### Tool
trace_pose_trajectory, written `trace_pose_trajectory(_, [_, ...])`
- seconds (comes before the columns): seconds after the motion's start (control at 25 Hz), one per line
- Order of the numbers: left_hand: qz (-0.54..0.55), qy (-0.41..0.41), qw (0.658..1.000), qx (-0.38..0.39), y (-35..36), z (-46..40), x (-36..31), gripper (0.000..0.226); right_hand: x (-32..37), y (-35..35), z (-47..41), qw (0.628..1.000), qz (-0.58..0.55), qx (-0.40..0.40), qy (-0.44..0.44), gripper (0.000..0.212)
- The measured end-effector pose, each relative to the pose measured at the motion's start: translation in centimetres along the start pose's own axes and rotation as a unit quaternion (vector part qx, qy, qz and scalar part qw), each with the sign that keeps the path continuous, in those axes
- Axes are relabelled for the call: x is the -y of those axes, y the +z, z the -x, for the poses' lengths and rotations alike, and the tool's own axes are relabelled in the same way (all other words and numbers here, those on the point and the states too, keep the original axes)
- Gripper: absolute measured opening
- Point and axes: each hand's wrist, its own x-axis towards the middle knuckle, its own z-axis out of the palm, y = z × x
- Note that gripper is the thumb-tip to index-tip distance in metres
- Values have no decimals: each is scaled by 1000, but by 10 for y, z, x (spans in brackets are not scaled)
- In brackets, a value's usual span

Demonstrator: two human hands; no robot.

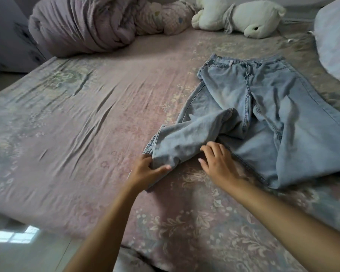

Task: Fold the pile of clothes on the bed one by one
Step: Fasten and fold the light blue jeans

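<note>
My left hand [145, 170] pinches jeans [263, 114] hem; right hand [217, 161] just beside it, fingers loosely spread on denim, gripping nothing.

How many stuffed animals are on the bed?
1. A white plush stuffed animal lies on its side at the far edge of the floral pink bed sheet, beyond the light blue denim jeans. The bunched purple blanket could hide others.
</note>
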Motion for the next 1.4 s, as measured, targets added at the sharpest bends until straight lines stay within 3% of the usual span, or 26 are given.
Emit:
trace_pose_trajectory(0.16, [57, 38, 997, 25, -1, 16, -18, 17, 5, -14, 4, 986, -99, 103, 82, 37])
trace_pose_trajectory(0.28, [217, -9, 976, 26, -14, 30, -50, 24, 4, -37, 3, 913, -251, 185, 263, 57])
trace_pose_trajectory(0.36, [381, -99, 917, 57, -20, 44, -69, 20, 5, -52, 5, 862, -331, 182, 338, 64])
trace_pose_trajectory(0.44, [469, -149, 865, 98, -23, 56, -80, 23, 9, -69, 9, 778, -467, 165, 386, 63])
trace_pose_trajectory(0.6, [548, -187, 807, 114, -22, 81, -92, 28, 18, -90, 29, 539, -704, 217, 408, 91])
trace_pose_trajectory(0.64, [557, -193, 801, 105, -21, 85, -91, 29, 22, -92, 35, 498, -727, 226, 415, 90])
trace_pose_trajectory(0.72, [563, -201, 796, 93, -20, 97, -87, 33, 29, -99, 48, 477, -743, 211, 420, 60])
trace_pose_trajectory(0.8, [527, -199, 821, 93, -25, 111, -83, 26, 30, -113, 58, 503, -733, 162, 428, 34])
trace_pose_trajectory(0.84, [480, -195, 851, 83, -29, 117, -79, 21, 28, -119, 64, 527, -724, 140, 423, 37])
trace_pose_trajectory(0.92, [346, -200, 916, 39, -28, 126, -61, 37, 20, -128, 80, 610, -656, 110, 431, 58])
trace_pose_trajectory(1.0, [174, -190, 966, 8, -9, 136, -46, 48, 18, -133, 100, 742, -491, 106, 445, 69])
trace_pose_trajectory(1.08, [-46, -20, 997, -57, 21, 147, -27, 42, 22, -131, 132, 907, -219, 149, 326, 67])
trace_pose_trajectory(1.12, [-136, 112, 981, -82, 36, 152, -15, 38, 22, -126, 149, 962, -113, 129, 212, 58])
trace_pose_trajectory(1.2, [-232, 321, 916, -65, 52, 163, -1, 41, 20, -113, 182, 998, -40, 42, -1, 35])
trace_pose_trajectory(1.32, [-333, 427, 840, -26, 57, 178, 11, 65, 29, -105, 216, 984, 27, 34, -171, 42])
trace_pose_trajectory(1.4, [-380, 444, 811, -29, 57, 179, 21, 62, 32, -102, 227, 973, 86, 105, -185, 60])
